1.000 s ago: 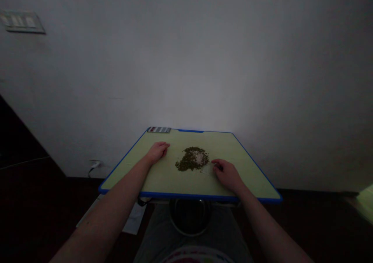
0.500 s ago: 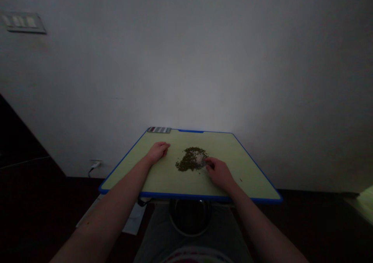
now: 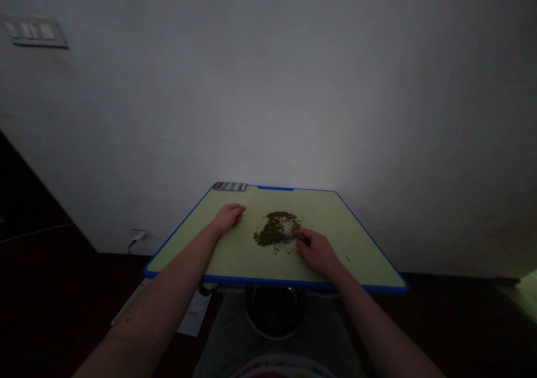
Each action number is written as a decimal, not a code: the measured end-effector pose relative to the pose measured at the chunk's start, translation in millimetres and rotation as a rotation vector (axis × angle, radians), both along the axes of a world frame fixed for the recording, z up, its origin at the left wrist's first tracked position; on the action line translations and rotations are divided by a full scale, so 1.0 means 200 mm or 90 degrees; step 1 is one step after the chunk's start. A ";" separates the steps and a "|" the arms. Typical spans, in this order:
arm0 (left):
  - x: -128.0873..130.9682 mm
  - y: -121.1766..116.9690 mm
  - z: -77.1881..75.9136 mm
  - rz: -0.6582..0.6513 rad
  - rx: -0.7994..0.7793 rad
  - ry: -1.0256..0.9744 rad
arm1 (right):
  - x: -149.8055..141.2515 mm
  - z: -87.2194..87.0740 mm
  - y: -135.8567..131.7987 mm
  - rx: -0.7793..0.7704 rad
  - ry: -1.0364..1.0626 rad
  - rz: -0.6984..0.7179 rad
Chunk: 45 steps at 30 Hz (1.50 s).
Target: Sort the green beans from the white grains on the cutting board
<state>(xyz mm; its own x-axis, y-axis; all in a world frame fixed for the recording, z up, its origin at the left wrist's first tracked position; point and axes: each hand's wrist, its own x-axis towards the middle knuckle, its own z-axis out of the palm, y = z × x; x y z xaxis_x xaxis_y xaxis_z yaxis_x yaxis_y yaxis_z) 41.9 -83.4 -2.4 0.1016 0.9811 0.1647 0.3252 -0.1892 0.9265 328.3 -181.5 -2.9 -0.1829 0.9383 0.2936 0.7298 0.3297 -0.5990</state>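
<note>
Heap of small dark green grains point(image 3: 272, 230) at the middle of a pale green, blue-edged surface point(image 3: 352, 238); white granular patch point(image 3: 287, 227) on the heap's right part. Grains gathered in one mass, a few loose grains point(image 3: 277, 249) below it, one dark speck point(image 3: 347, 258) well off to the right. Right hand point(image 3: 319, 253) at the heap's lower right edge, fingers curled narrow, contents impossible to confirm. Left hand point(image 3: 229, 217) resting apart from the heap, loosely curled, empty. Blister pack point(image 3: 229, 186) at the far edge.
</note>
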 end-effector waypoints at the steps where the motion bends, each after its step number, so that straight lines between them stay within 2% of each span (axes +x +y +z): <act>1: 0.00 0.00 0.00 0.001 -0.002 -0.003 | 0.01 0.00 -0.01 -0.001 0.000 -0.008; 6: -0.01 0.01 -0.01 0.008 0.000 -0.005 | 0.05 0.01 -0.06 -0.013 -0.002 -0.033; 14: -0.02 0.04 -0.04 0.006 -0.006 -0.008 | 0.00 0.01 -0.04 -0.008 -0.001 -0.032; 24: 0.01 -0.02 0.02 0.019 -0.003 0.006 | -0.01 0.01 -0.01 -0.003 0.010 0.002; 33: -0.03 0.04 -0.05 0.008 0.003 -0.004 | -0.02 0.01 -0.04 -0.013 0.016 0.021; 40: -0.01 0.01 -0.01 0.005 -0.001 0.008 | -0.06 0.02 -0.07 -0.019 0.006 0.026; 45: -0.03 0.01 -0.01 0.013 0.003 0.021 | -0.08 0.02 -0.11 -0.022 -0.010 0.014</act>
<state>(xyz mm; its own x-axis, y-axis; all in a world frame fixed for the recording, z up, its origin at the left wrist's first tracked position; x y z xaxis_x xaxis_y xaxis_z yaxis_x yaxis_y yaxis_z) 36.5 -81.3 -4.2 0.0876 0.9821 0.1667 0.3592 -0.1872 0.9143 313.1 -202.9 1.9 -0.2078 0.9436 0.2579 0.7324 0.3248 -0.5984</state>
